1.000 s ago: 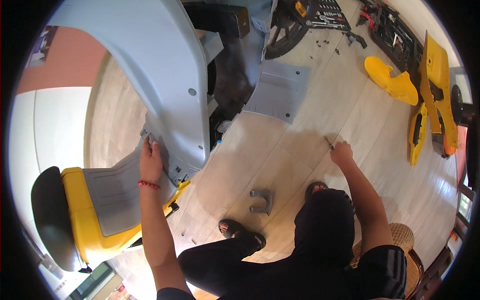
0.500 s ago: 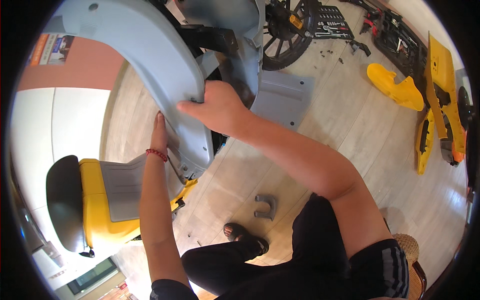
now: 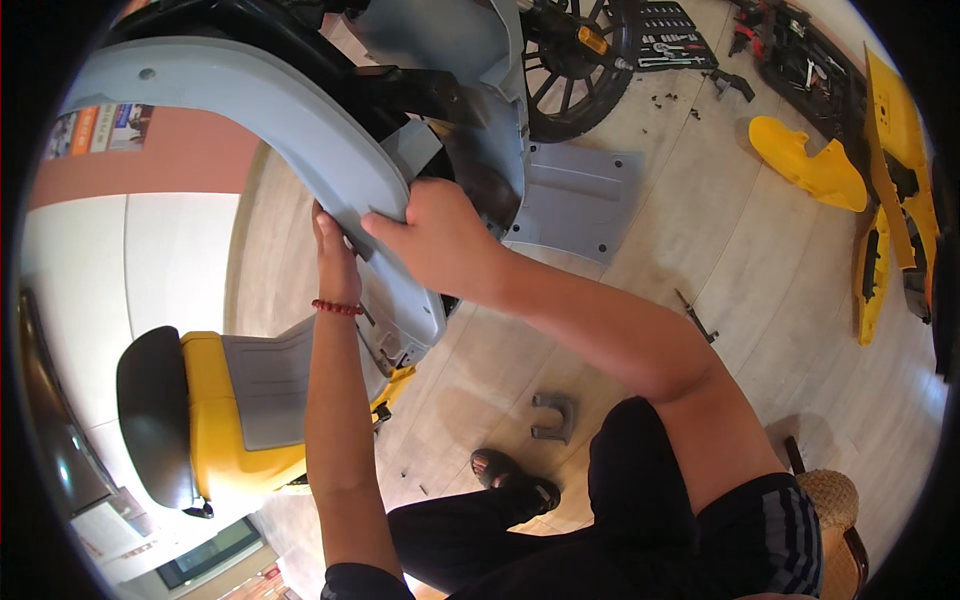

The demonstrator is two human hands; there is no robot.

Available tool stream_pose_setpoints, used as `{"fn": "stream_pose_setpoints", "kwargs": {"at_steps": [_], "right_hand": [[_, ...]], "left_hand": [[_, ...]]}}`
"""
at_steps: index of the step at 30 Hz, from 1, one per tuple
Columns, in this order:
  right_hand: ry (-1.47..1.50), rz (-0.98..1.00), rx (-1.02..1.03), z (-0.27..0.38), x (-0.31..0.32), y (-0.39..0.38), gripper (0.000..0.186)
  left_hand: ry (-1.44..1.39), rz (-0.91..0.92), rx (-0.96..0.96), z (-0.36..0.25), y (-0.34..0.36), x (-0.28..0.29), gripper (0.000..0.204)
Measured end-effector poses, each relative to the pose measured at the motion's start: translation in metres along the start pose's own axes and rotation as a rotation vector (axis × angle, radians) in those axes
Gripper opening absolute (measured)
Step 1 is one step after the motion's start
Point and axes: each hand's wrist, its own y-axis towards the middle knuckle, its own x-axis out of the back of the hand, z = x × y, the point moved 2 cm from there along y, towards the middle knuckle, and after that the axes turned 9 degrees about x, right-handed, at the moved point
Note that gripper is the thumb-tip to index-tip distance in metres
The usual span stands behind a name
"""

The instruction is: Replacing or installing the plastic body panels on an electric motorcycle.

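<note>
A long, curved grey plastic panel (image 3: pixel 290 112) arches from the upper left down to the centre, in front of a partly stripped scooter. My right hand (image 3: pixel 445 238) grips its right edge, thumb lying on the outer face and the other fingers hidden behind. On the opposite edge, my left hand (image 3: pixel 338 265) holds the panel from below, with its palm side partly hidden; a red bead bracelet (image 3: pixel 337 307) circles that wrist. Below the panel's lower end sits the scooter's yellow body (image 3: pixel 215 410) with a grey footboard (image 3: pixel 268 385) and a black seat (image 3: pixel 155 420).
A spoked wheel (image 3: pixel 560 105) stands at the top, near an open socket set (image 3: pixel 675 40). On the floor lie a flat grey panel (image 3: pixel 585 200), yellow fender (image 3: pixel 808 165), yellow body panels (image 3: pixel 895 120), screwdriver-like tool (image 3: pixel 697 316), small fasteners (image 3: pixel 662 102) and U-shaped grey piece (image 3: pixel 560 418).
The panel's lower end has risen slightly away from the yellow body, and both hands have moved with it. The whole view has also shifted a little.
</note>
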Motion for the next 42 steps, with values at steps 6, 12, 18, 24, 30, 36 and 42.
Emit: {"fn": "stream_pose_setpoints", "kwargs": {"at_steps": [6,12,18,24,30,36,42], "right_hand": [[-0.084,0.103,0.004,0.004,0.011,0.004,0.037],[-0.067,0.115,0.039,0.007,0.013,0.003,0.036],[-0.141,0.046,0.203,0.001,0.012,0.007,0.035],[-0.168,0.109,0.11,-0.003,0.006,0.011,0.035],[-0.217,0.01,0.255,-0.004,0.011,0.008,0.044],[-0.391,0.181,0.173,-0.008,0.014,0.019,0.045],[-0.343,0.03,0.253,-0.008,0.005,0.015,0.045]], "left_hand": [[0.325,0.135,-0.404,-0.021,-0.011,-0.015,0.104],[0.216,0.084,-0.422,-0.027,-0.007,-0.018,0.104],[0.156,0.059,-0.34,-0.022,-0.003,-0.019,0.104],[0.147,0.129,-0.353,-0.024,0.006,-0.016,0.092],[0.226,0.147,-0.375,-0.024,0.008,-0.011,0.091],[0.245,0.132,-0.387,-0.018,0.012,-0.009,0.091],[0.22,0.198,-0.25,-0.013,0.019,0.0,0.095]]}}
